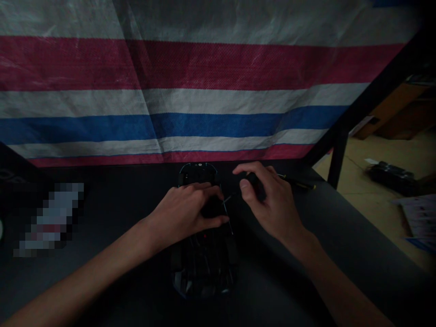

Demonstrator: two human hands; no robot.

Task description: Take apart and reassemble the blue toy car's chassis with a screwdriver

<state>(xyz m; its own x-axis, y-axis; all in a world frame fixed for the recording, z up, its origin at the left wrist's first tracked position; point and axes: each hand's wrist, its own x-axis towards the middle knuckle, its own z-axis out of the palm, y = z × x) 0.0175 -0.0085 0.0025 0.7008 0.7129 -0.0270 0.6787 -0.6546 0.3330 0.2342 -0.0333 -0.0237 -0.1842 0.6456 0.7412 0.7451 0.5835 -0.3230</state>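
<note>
A dark model car (204, 263) lies lengthwise on the black table (119, 195), directly under the left hand (190, 204), one end showing beyond the knuckles and the longer part reaching back toward the person. The left hand lies across the car's middle, index finger and thumb spread apart, both tips at its right-hand edge; whether it grips the car or only rests on it, I cannot tell. The right hand (267, 188) is just to the right of the car, apart from its body, with thumb and fingers curled around a dark-handled tool (258, 182). The tool's thin shaft points left to the car's edge, between the left index finger and thumb; contact is too dark to make out. Beyond the right hand lies a slim yellow-tipped item (301, 183). A striped sheet (211, 125) hangs behind the table.
</note>
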